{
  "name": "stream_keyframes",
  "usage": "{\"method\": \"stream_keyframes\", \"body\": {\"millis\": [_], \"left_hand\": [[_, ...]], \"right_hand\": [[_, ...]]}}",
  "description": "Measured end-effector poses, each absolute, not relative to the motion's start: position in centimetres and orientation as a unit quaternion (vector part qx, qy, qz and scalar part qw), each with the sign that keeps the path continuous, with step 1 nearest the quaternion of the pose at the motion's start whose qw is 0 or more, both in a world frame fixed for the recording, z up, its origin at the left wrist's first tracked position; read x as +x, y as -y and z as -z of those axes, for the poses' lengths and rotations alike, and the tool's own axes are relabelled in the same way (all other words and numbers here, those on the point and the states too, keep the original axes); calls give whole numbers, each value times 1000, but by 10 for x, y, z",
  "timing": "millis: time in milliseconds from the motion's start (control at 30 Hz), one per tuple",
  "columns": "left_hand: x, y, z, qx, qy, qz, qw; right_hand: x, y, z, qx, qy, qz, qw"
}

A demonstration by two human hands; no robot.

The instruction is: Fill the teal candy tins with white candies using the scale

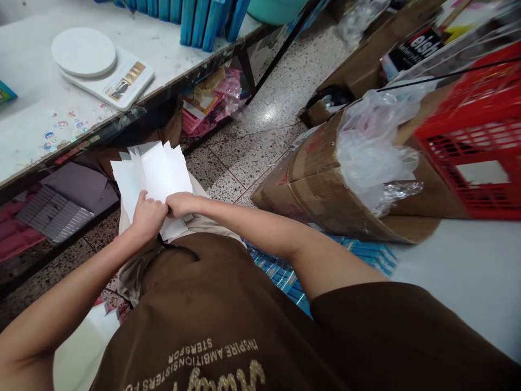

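Note:
Fanned white paper sheets (158, 168) lie on my lap, their uneven points and edges facing away from me. My left hand (150, 216) is closed over the near part of the sheets, its index finger bent upward. Right beside it, my right hand (182, 204) is closed, with its fingertips meeting the left hand's. A small dark bit shows between the two hands, but what they pinch is hidden. Below them a black cord (179, 248) curves across the front of my brown shirt (211, 298).
To the left, a white table (24, 136) bears a kitchen scale (101, 68), stickers and blue packs (199, 24). A cardboard box (309, 174) stuffed with plastic bags stands right, beside a red crate (480, 130). More blue packs (288, 277) lie by my right arm.

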State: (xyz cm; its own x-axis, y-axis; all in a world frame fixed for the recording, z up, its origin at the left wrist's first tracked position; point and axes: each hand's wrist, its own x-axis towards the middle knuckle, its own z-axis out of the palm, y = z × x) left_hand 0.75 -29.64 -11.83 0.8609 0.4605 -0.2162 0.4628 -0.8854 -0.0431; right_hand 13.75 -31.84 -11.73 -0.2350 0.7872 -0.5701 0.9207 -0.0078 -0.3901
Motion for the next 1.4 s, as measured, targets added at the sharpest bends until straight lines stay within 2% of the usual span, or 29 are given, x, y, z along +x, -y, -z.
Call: {"method": "stream_keyframes", "body": {"millis": [100,300,400,533,600,700,767,833,933,1033,1200,1267,1400], "left_hand": [[6,300,117,963,-243,119,9],[7,300,111,959,-243,147,9],[5,299,110,961,-235,143,21],[-6,300,107,975,-203,93,23],[-16,302,103,980,-187,71,8],[-36,299,92,986,-159,53,-16],[-50,289,85,991,-121,44,-27],[-63,271,80,996,-71,37,-39],[-76,239,78,998,-4,37,-59],[-76,216,78,997,23,38,-62],[-61,209,71,999,21,23,27],[-56,208,67,997,16,29,76],[-61,200,58,994,-37,29,99]], "right_hand": [[142,317,118,569,-709,404,103],[149,315,120,560,-686,461,58],[145,317,115,557,-708,424,94],[134,329,100,580,-752,297,102],[134,339,91,586,-763,263,66],[151,349,77,577,-779,238,-58],[175,349,69,581,-782,172,-145],[203,344,65,613,-763,87,-187],[236,333,76,647,-744,12,-166],[249,325,94,626,-770,5,-125],[245,320,82,699,-688,-94,-172],[240,321,67,679,-717,-80,-139],[239,325,56,663,-746,61,-2]]}}
